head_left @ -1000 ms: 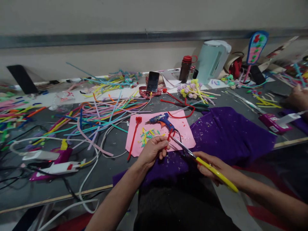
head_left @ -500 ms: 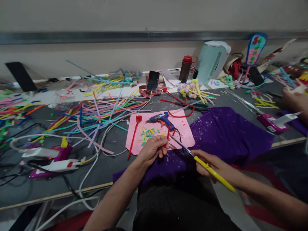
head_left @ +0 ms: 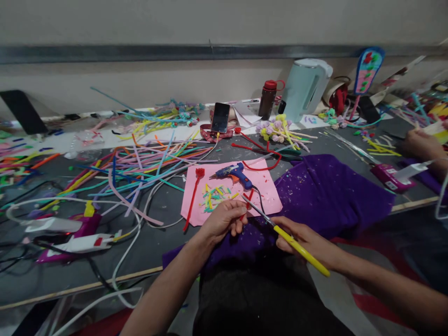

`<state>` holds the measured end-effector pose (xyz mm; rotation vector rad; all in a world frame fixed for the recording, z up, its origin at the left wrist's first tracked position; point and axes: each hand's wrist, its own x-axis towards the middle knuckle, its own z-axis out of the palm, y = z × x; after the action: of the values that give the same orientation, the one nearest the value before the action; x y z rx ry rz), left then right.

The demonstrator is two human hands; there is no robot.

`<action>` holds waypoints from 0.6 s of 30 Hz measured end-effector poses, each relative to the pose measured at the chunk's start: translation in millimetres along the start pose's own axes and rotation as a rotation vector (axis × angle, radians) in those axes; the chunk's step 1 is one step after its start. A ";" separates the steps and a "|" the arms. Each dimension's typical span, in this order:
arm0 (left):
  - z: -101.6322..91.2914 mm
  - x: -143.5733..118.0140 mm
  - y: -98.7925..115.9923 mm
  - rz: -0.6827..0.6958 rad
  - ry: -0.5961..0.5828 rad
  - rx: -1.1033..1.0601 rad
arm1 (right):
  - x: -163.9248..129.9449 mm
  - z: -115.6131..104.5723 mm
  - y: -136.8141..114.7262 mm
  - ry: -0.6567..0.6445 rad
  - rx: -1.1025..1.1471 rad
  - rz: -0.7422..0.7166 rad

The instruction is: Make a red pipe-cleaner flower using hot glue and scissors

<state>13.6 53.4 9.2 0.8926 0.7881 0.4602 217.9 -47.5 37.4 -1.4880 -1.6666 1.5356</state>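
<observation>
Pinching a short red fuzzy pipe-cleaner piece [head_left: 247, 204] between thumb and fingertips, the person's left hand [head_left: 224, 219] holds it upright at the near edge of a pink rectangular paper sheet [head_left: 261, 198] on the grey bench [head_left: 52, 275]. The right hand [head_left: 303, 240], its fingers wrapped shut around the handle, grips a pair of yellow-handled scissors with thin metal blades [head_left: 285, 235]; the blade tips meet the red piece just beside the left thumb, though whether they are parted is too fine to tell. On the pink sheet lie a small blue plastic glue gun [head_left: 233, 171], a scatter of tiny yellow, green and pink snippets [head_left: 215, 195] and a red stem with a fuzzy bud at its tip [head_left: 193, 198]. A crumpled purple felt cloth [head_left: 332, 196], flecked with pale specks, spreads under both hands and to the right. Long pipe cleaners in many colours [head_left: 140, 163] tangle across the left of the bench, near two pink-and-white glue guns [head_left: 70, 233] and looping white cables. At the back stand a dark smartphone [head_left: 220, 117], a brown bottle with a red cap [head_left: 268, 99] and a pale green smooth-sided kettle [head_left: 308, 88]. Another person's hand [head_left: 420, 142] rests at far right. No writing can be read.
</observation>
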 end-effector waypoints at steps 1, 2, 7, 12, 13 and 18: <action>0.0 0.0 -0.1 -0.001 -0.003 -0.001 | 0.0 0.1 -0.8 0.003 0.002 0.000; 0.0 0.0 -0.3 -0.002 -0.007 -0.003 | 0.0 0.2 -1.4 0.003 0.001 0.001; 0.1 0.6 -2.0 -0.003 -0.015 0.006 | 1.0 0.8 -0.5 0.018 -0.001 -0.001; 0.6 1.3 -2.6 -0.006 -0.014 -0.017 | 1.4 1.3 2.8 0.037 0.001 -0.014; 0.7 1.4 -2.3 -0.008 -0.009 -0.027 | 1.4 1.2 2.9 0.036 0.003 -0.015; 0.5 1.0 -1.6 -0.019 0.034 -0.060 | 1.7 0.7 4.3 0.025 0.022 -0.007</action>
<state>14.6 52.9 7.7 0.8231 0.8091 0.4807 218.5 -47.1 32.8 -1.4818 -1.6341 1.5210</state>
